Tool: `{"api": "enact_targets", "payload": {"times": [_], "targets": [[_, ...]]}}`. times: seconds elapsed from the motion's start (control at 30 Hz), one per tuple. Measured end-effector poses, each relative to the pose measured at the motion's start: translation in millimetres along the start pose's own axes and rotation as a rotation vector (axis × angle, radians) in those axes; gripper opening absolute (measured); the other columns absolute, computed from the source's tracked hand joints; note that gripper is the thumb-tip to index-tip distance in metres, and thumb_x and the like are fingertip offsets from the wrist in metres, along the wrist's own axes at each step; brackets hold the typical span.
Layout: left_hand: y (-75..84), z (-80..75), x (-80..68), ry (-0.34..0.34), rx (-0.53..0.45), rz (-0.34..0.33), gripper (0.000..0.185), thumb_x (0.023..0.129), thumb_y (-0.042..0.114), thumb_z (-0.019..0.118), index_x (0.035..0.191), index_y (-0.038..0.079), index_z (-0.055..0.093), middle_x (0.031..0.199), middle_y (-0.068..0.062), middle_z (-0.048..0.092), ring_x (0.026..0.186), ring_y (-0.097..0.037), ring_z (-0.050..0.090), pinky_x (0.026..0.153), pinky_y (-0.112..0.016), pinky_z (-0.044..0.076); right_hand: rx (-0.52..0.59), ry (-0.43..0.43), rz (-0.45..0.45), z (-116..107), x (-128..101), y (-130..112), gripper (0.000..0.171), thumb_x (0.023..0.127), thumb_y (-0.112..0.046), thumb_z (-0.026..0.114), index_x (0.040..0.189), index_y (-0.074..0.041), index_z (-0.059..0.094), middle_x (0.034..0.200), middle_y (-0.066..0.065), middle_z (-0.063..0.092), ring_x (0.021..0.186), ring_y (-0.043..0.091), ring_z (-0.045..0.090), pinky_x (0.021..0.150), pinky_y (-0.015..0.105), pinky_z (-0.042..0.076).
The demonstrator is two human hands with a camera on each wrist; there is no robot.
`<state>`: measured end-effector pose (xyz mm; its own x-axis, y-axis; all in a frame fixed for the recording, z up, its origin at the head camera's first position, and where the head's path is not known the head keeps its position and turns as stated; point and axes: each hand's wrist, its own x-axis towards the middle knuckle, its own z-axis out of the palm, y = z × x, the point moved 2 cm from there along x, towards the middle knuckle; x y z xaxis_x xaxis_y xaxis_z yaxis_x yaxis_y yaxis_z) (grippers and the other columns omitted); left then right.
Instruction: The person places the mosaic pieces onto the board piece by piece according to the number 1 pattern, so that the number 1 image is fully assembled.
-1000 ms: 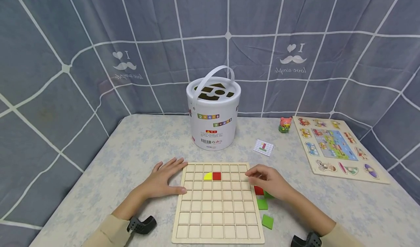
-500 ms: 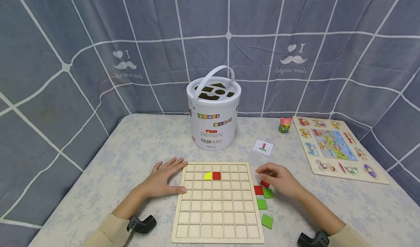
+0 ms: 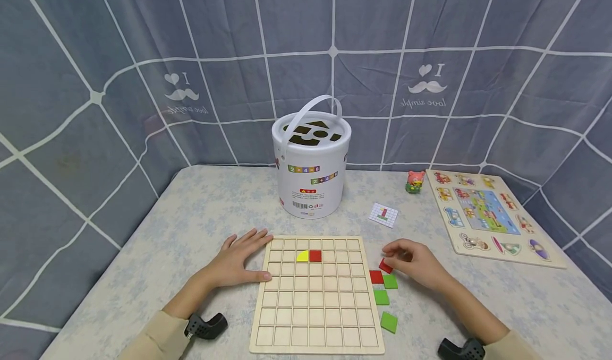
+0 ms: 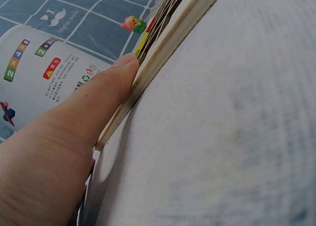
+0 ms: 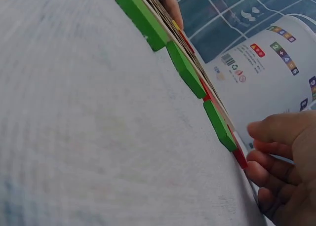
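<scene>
I pinch a red tile (image 3: 385, 266) in my right hand (image 3: 415, 265), lifted just beside the wooden grid board's (image 3: 316, 296) right edge, above another red tile (image 3: 376, 277) and three green tiles (image 3: 381, 297) on the desk (image 3: 201, 216). My left hand (image 3: 237, 259) lies flat and relaxed, thumb against the board's left edge. I judge this the pick-up step; next the tile needs carrying over and squaring into a cell near the yellow piece (image 3: 303, 256) and the seated red square (image 3: 315, 256).
</scene>
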<state>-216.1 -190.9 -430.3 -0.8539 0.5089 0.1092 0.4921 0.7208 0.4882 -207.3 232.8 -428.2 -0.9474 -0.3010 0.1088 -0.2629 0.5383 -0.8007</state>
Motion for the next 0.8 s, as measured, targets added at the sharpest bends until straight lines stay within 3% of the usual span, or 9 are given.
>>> {"api": "enact_targets", "payload": {"times": [0.4, 0.6, 0.8], "targets": [[-3.7, 3.5, -0.6, -0.001, 0.001, -0.003, 0.09, 0.079, 0.061, 0.07, 0.151, 0.017, 0.039, 0.156, -0.008, 0.033, 0.145, -0.034, 0.02, 0.11, -0.064, 0.004, -0.128, -0.019, -0.069, 0.1, -2.4, 1.1, 0.024, 0.08, -0.025, 0.082, 0.096, -0.01, 0.072, 0.08, -0.002, 0.055, 0.07, 0.01, 0.048, 0.06, 0.024, 0.042], [-2.0, 2.2, 0.1, -0.009, -0.001, -0.005, 0.09, 0.079, 0.061, 0.07, 0.151, 0.016, 0.04, 0.156, -0.008, 0.033, 0.145, -0.035, 0.02, 0.11, -0.063, 0.004, -0.15, -0.016, -0.1, 0.8, -3.1, 2.3, 0.018, 0.079, -0.023, 0.083, 0.092, -0.015, 0.072, 0.08, -0.005, 0.055, 0.071, 0.01, 0.049, 0.061, 0.023, 0.042], [-0.8, 0.4, -0.4, -0.007, 0.004, -0.007, 0.09, 0.079, 0.061, 0.07, 0.151, 0.016, 0.04, 0.156, -0.008, 0.033, 0.145, -0.035, 0.02, 0.11, -0.063, 0.004, -0.126, -0.033, -0.074, 1.0, -2.3, 2.6, 0.019, 0.08, -0.02, 0.082, 0.093, -0.013, 0.069, 0.082, -0.003, 0.055, 0.075, 0.012, 0.05, 0.062, 0.023, 0.042]]}}
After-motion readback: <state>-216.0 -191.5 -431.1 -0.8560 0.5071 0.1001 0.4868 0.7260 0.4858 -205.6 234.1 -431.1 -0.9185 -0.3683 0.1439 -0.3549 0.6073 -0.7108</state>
